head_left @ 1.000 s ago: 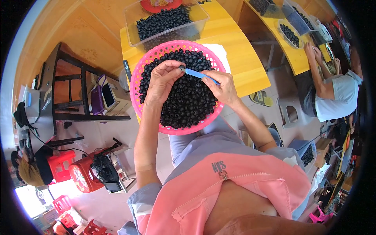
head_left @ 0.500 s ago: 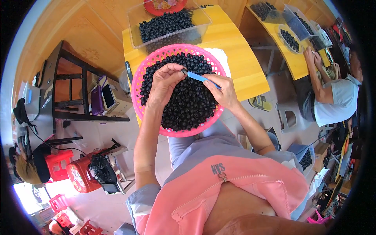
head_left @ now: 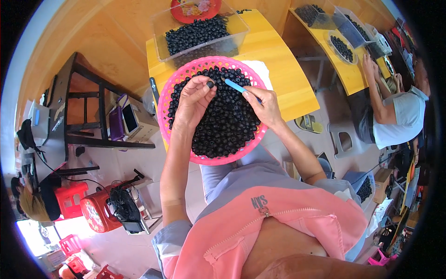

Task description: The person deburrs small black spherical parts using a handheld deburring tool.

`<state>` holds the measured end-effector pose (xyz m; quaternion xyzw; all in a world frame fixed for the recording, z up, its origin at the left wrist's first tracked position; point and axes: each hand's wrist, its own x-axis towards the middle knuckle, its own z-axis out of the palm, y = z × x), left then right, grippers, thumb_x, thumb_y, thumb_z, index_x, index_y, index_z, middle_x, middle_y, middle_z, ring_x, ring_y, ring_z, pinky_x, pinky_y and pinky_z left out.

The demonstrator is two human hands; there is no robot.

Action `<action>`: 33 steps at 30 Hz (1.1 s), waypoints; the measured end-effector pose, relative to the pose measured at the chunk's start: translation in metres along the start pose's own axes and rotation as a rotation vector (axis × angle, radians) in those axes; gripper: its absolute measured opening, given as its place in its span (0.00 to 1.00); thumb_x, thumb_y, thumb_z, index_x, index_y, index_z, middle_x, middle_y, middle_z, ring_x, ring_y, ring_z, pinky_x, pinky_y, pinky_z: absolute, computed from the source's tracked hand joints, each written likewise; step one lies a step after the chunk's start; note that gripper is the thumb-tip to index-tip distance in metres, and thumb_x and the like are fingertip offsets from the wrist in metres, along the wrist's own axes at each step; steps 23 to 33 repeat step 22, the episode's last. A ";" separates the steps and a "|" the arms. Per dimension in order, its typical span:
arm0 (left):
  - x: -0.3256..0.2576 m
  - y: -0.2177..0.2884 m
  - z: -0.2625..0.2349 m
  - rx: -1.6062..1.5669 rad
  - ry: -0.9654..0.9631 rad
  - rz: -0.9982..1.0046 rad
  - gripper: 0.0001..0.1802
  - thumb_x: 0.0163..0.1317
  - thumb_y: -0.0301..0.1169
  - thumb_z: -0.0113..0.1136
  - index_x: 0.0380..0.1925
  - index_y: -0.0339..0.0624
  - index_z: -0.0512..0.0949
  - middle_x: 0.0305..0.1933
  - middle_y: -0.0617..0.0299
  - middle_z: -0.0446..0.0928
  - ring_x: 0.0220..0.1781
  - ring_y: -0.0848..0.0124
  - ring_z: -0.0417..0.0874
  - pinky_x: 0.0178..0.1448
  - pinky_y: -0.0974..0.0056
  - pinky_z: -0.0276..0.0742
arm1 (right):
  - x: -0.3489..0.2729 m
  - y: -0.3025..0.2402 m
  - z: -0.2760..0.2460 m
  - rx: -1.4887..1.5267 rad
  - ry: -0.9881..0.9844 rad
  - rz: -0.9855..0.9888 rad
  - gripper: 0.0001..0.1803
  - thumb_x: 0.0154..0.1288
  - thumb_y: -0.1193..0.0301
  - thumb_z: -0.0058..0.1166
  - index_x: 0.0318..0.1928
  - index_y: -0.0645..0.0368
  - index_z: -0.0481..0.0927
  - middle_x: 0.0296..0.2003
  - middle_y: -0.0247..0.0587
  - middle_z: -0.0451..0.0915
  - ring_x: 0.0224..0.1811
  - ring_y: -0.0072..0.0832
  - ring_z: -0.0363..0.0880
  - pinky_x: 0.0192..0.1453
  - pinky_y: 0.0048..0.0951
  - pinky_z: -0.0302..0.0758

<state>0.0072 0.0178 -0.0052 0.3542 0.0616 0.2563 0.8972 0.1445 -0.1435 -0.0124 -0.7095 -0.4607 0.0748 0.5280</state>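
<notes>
My left hand [head_left: 193,103] pinches a single black bead [head_left: 210,84] between thumb and fingertips, above the left side of a pink openwork plastic basket [head_left: 163,108]. Inside the basket lie many loose black beads [head_left: 222,128], some showing a small hole. In my right hand [head_left: 265,106] is a slim blue-handled tool [head_left: 236,86], held like a pen. Its short narrow tip points up and left, a small gap away from the pinched bead; what kind of tip it is cannot be made out. The basket rests against the near edge of the yellow table [head_left: 278,69], over my lap.
A clear bin [head_left: 237,39] of black beads stands behind the basket, with a red flowered plate [head_left: 188,16] over its far side. A dark pen-like thing [head_left: 154,87] lies at the table's left edge. On the right, a co-worker [head_left: 397,118] sits at another yellow table [head_left: 346,69] holding bead containers.
The tool's tip, which was at the bead, has drawn back to the right. My left hand has shifted slightly left and down, and the bead now shows plainly.
</notes>
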 end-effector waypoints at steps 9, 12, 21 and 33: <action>0.001 0.001 -0.010 -0.188 -0.040 -0.059 0.11 0.57 0.21 0.55 0.41 0.40 0.76 0.39 0.59 0.76 0.40 0.70 0.77 0.46 0.69 0.74 | -0.001 -0.001 0.001 -0.008 0.006 -0.006 0.13 0.60 0.64 0.52 0.36 0.62 0.80 0.26 0.47 0.80 0.25 0.38 0.79 0.29 0.31 0.72; 0.002 0.002 -0.007 -0.175 -0.027 -0.069 0.10 0.57 0.22 0.56 0.40 0.41 0.76 0.39 0.59 0.76 0.39 0.71 0.76 0.45 0.69 0.73 | -0.002 0.000 0.000 -0.012 0.011 -0.005 0.14 0.60 0.64 0.52 0.36 0.62 0.80 0.27 0.47 0.80 0.27 0.38 0.80 0.30 0.31 0.73; 0.005 -0.001 -0.019 -0.043 0.058 -0.050 0.05 0.56 0.26 0.58 0.33 0.44 0.75 0.38 0.60 0.76 0.37 0.72 0.76 0.45 0.68 0.72 | -0.001 -0.002 -0.002 -0.017 -0.030 0.031 0.14 0.60 0.63 0.52 0.36 0.62 0.80 0.28 0.49 0.80 0.28 0.37 0.80 0.31 0.31 0.73; 0.005 0.000 -0.020 -0.006 0.078 -0.033 0.06 0.56 0.28 0.59 0.34 0.45 0.75 0.40 0.60 0.75 0.37 0.71 0.76 0.45 0.68 0.72 | -0.001 -0.002 -0.003 -0.015 -0.036 0.037 0.14 0.60 0.63 0.52 0.36 0.62 0.80 0.28 0.49 0.80 0.28 0.37 0.80 0.31 0.31 0.73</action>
